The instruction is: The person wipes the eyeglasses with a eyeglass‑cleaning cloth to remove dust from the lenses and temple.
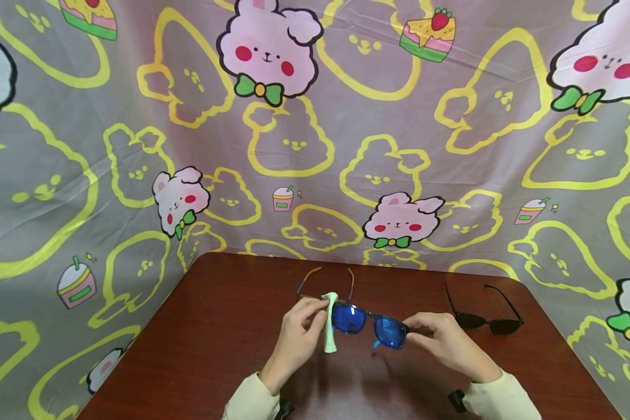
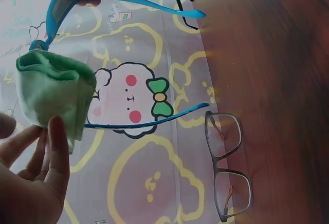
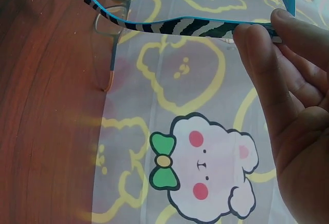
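Note:
A pair of sunglasses (image 1: 391, 332) with blue mirrored lenses is held up above the table, its temples unfolded. The right hand (image 1: 443, 339) pinches it at the hinge end; in the right wrist view that temple (image 3: 180, 27) shows black-and-white stripes with a blue edge. At the other end, the left hand (image 1: 300, 329) grips a pale green cloth (image 1: 330, 326) folded around the frame's side. In the left wrist view the cloth (image 2: 54, 90) covers one lens area, and the fingers press it from below. The blue inner side of the frame (image 2: 60, 8) faces that camera.
Clear eyeglasses (image 2: 229, 167) lie on the brown table (image 1: 215, 326) behind the left hand. Black sunglasses (image 1: 488, 322) rest at the right with temples unfolded. A patterned cloth backdrop (image 1: 304, 192) with cartoon rabbits rises behind and along the sides.

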`<state>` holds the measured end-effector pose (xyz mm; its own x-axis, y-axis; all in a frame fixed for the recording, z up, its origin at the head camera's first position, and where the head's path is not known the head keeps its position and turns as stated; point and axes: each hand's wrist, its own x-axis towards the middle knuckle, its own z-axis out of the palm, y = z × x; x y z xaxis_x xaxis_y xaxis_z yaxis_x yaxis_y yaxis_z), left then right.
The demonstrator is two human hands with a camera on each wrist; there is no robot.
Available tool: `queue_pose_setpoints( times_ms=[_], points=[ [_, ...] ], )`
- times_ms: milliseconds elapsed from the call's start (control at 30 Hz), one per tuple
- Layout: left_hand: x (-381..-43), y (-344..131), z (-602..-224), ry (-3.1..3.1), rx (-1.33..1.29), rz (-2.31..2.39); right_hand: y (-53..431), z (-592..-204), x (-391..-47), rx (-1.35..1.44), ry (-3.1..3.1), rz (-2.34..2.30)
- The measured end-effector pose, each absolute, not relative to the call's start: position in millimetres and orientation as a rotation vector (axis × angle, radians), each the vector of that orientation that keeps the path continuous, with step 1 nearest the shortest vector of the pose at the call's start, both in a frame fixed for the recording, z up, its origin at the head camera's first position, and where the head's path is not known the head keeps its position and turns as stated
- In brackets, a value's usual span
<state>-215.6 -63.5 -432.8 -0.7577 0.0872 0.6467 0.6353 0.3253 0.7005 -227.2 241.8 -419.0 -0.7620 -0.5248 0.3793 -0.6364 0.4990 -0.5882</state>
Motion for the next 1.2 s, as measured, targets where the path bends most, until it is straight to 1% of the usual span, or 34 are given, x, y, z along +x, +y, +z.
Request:
queue_pose_setpoints(
  times_ms=[167,400,600,867,1200],
  points=[
    [-211.7,-63.9,-429.5,-2.046,-0.683,-1.408,242.3,-418.8,-225.4,0.998,-2.569,1.133],
    [-217.4,-65.9,-439.7,-2.045,-0.714,-1.379,239.9,-420.5,-222.5,0.986,-2.524,1.211],
    [-214.4,-63.5,-441.0,-2.067,-0.762,-1.423,237.3,-419.6,-219.3,0.955,-2.514,1.247],
    [-213.7,-60.2,-442.2,-2.121,-0.776,-1.392,236.9,-417.8,-217.9,0.916,-2.521,1.244],
    [-212.7,-59.6,-442.8,-2.051,-0.795,-1.335,238.5,-418.9,-217.4,0.910,-2.531,1.300]
  ],
)
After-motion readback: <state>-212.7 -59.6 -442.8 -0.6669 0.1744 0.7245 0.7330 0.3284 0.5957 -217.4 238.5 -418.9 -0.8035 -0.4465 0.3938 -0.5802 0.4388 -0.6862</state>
